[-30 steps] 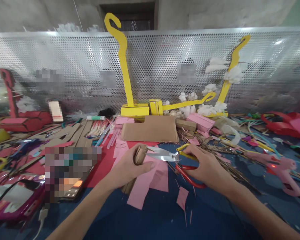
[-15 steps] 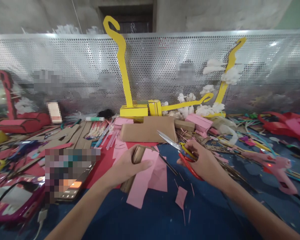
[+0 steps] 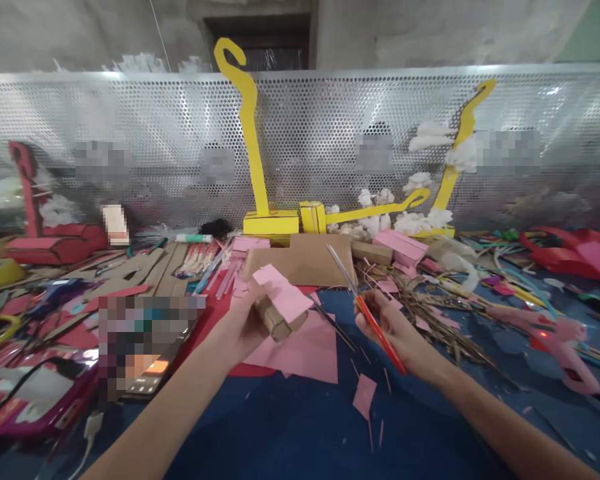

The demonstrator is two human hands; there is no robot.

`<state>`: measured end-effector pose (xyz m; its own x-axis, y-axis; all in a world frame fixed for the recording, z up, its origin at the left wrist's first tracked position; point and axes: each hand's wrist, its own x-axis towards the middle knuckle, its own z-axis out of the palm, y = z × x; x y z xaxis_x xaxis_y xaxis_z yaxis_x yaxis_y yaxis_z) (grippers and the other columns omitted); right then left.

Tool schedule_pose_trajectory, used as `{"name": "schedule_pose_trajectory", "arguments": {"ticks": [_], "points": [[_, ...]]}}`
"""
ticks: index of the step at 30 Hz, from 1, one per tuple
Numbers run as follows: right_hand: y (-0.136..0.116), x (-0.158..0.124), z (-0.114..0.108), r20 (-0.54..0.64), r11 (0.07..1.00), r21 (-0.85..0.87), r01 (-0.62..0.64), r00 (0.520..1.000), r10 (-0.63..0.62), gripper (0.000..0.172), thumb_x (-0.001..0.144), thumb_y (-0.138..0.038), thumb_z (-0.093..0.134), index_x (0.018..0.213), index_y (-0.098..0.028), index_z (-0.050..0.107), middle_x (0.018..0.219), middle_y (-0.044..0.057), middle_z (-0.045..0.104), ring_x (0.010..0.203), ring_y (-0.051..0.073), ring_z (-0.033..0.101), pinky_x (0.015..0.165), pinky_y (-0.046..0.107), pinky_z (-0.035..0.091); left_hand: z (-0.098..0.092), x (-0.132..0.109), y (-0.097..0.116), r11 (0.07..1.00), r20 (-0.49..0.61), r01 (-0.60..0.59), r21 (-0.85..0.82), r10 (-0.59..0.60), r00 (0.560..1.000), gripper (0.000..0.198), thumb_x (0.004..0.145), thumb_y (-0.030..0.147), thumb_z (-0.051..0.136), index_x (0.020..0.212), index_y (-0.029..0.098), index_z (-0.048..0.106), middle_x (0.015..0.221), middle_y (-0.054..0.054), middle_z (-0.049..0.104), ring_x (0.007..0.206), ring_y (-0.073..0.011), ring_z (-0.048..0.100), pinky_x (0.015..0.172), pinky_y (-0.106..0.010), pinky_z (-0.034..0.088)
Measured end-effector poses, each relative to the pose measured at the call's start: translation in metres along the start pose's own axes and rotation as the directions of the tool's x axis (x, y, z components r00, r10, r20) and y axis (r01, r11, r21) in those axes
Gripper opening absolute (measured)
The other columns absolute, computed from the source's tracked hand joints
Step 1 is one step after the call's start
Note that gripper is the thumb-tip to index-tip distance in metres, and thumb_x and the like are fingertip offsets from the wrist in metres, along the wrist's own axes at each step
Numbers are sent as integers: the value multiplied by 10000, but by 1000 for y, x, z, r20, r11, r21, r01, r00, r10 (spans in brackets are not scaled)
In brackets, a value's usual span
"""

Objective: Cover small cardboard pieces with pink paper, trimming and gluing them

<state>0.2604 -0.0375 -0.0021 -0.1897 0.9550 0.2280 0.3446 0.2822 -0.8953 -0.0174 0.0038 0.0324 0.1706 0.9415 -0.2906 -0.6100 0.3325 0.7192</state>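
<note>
My left hand [image 3: 240, 327] is wrapped round a small brown cardboard box [image 3: 275, 323], with its end turned toward me. A pink paper strip [image 3: 283, 292] lies across the box; whether it is stuck on cannot be told. In my right hand [image 3: 387, 327] is a pair of scissors [image 3: 375, 327] with red handles, its blades together and pointing up and away. Below my left hand, pink paper sheets [image 3: 315, 347] lie over a red sheet [image 3: 210, 333] on the blue tabletop [image 3: 260, 427]. A small pink scrap [image 3: 365, 395] rests near my right hand.
A cut cardboard piece [image 3: 323, 257] stands behind my hands, before yellow hook-shaped stands [image 3: 255, 147]. At right lies a pink glue gun [image 3: 555, 337] with a lit light. A phone-like device [image 3: 165, 360], partly blurred out, lies left. A perforated metal panel [image 3: 155, 113] closes the back.
My left hand has turned the cardboard box, so its end faces me and the pink strip now lies across its top. The scissors have swung more upright, their handles seen edge-on.
</note>
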Motion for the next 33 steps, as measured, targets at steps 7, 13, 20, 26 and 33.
{"name": "schedule_pose_trajectory", "arguments": {"ticks": [7, 13, 20, 26, 33], "points": [[-16, -6, 1, 118, 999, 32, -37, 992, 33, 420, 913, -614, 650, 1049, -248, 496, 952, 14, 538, 750, 155, 487, 665, 287, 471, 4, -1, 2, 979, -7, -149, -138, 149, 989, 434, 880, 69, 710, 1299, 162, 642, 1056, -108, 795, 891, -208, 778, 861, -318, 646], [-21, -8, 0, 200, 990, -78, -116, 971, 129, 371, 946, -549, 637, 1076, -236, 485, 921, -6, 520, 748, 151, 474, 645, 283, 439, 3, -1, 5, 951, 56, -252, -181, 266, 962, 321, 899, 117, 734, 1212, 176, 690, 1082, -77, 789, 929, -188, 757, 785, -270, 639], [-21, -10, 9, 152, 997, -31, -67, 986, 71, 389, 962, -574, 596, 1069, -225, 459, 917, -14, 457, 760, 146, 438, 677, 297, 459, 5, -1, 2, 938, 22, -274, -213, 285, 958, 195, 929, 161, 715, 1122, 178, 718, 1133, -88, 776, 976, -195, 734, 825, -302, 626], [-24, -11, 21, 97, 986, -85, -140, 984, 148, 444, 900, -452, 683, 1175, -222, 420, 942, 4, 533, 742, 157, 536, 672, 318, 505, 3, 2, -2, 933, -139, -226, -278, 194, 971, 143, 886, 134, 758, 1018, 184, 735, 958, -52, 786, 822, -159, 734, 797, -302, 633], [-28, -12, 32, 110, 992, -69, -110, 987, 117, 516, 853, -338, 743, 1213, -233, 387, 1010, 32, 628, 898, 212, 634, 792, 356, 550, 6, -1, -19, 919, -113, -255, -302, 231, 966, 423, 803, 34, 811, 1167, 221, 702, 1057, -61, 797, 932, -190, 775, 897, -318, 659]]}}
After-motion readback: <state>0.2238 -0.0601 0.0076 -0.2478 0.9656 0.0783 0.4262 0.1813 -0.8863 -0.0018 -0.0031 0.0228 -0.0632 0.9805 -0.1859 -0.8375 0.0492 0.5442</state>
